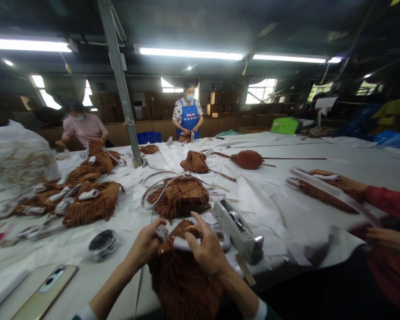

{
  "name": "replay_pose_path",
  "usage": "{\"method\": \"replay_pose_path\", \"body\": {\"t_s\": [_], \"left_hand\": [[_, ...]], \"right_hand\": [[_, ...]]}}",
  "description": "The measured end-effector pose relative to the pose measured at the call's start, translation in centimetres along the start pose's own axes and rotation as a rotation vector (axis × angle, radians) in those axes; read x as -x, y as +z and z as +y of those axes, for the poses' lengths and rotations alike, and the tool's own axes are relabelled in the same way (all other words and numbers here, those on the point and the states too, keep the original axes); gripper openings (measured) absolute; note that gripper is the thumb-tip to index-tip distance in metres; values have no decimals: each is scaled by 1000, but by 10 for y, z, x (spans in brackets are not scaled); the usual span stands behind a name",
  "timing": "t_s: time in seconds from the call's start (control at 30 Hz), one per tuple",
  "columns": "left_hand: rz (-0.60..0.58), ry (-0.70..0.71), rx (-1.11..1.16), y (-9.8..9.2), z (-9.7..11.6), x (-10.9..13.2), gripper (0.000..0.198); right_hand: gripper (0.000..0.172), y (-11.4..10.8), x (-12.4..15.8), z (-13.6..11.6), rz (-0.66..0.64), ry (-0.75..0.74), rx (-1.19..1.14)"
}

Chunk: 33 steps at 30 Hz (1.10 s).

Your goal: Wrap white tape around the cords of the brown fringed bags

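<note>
A brown fringed bag (183, 284) lies at the table's near edge in front of me, its fringe hanging down toward me. White wrapping (182, 243) covers a part near its top. My left hand (150, 242) is closed at the bag's upper left side, around a whitish wrapped piece beside a small metal ring. My right hand (206, 249) bends over the bag's top from the right, thumb against the white wrapping and index finger raised. Its other fingertips are partly hidden. Just beyond sits another fringed bag (183, 195) with a pale wrapped strap.
A tape dispenser (238, 231) stands right of my hands. To the left are a black round item in clear plastic (102, 243), a phone (46, 291) and several fringed bags (91, 204). A co-worker's red sleeve (390, 202) reaches in at right; two people work across the table.
</note>
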<state>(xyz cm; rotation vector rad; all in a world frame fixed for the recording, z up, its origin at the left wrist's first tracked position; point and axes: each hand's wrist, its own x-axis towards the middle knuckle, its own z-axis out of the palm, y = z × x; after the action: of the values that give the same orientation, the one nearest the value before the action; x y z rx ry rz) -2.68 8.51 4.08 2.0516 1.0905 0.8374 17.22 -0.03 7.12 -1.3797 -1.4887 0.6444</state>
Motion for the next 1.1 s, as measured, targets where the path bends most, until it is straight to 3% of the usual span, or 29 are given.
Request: {"method": "replay_pose_path", "body": {"t_s": [0.07,0.17,0.33,0.5,0.6,0.67,0.77,0.97,1.1], "left_hand": [[89,-118,73,-9,-12,-3,32],[168,-311,147,-17,-35,-1,27],[147,-518,289,-25,-59,17,31],[79,-579,645,-43,-56,32,53],[47,-614,911,-46,-62,41,50],[-3,-664,1007,-42,-69,49,43],[-43,-758,1073,-31,-73,62,51],[39,-846,996,-3,-50,77,66],[191,-747,1058,15,-46,85,71]], "right_hand": [[52,-13,4,18,114,75,109],[47,-26,24,52,157,143,257],[49,-19,64,100,164,137,437],[55,-7,73,116,132,194,503],[59,-8,69,119,113,258,517],[62,-9,68,122,99,293,509],[61,-9,68,127,121,276,478],[64,8,79,140,242,232,380],[58,24,96,141,205,201,303]]}}
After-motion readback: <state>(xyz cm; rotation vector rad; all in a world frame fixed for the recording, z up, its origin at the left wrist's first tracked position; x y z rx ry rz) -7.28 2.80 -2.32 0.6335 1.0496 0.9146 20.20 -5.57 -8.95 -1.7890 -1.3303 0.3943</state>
